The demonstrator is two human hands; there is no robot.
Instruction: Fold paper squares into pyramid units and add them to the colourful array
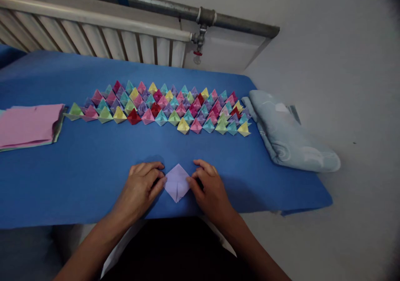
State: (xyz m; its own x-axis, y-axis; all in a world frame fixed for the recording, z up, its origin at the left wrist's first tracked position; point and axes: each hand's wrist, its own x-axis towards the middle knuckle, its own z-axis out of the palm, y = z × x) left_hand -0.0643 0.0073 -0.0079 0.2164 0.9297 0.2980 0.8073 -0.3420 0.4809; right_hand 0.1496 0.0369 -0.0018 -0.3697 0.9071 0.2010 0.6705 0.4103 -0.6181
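Observation:
A small lilac folded paper square (176, 181) lies near the front edge of the blue-covered surface, one corner pointing away from me. Creases and a slit show on its lower half. My left hand (142, 185) pinches its left corner between thumb and fingers. At the right corner, my right hand (208, 187) grips it the same way, thumb on top. Beyond the hands stand several rows of folded paper boats (161, 117) in pink, yellow, green, turquoise, purple and red, packed close together.
A stack of coloured paper sheets (31, 124), pink on top, lies at the left. To the right, a folded pale blue-green cloth (287, 135) rests against the wall. Behind the blue cover (93, 160) are a white radiator (93, 33) and a metal pipe (168, 8) with a valve.

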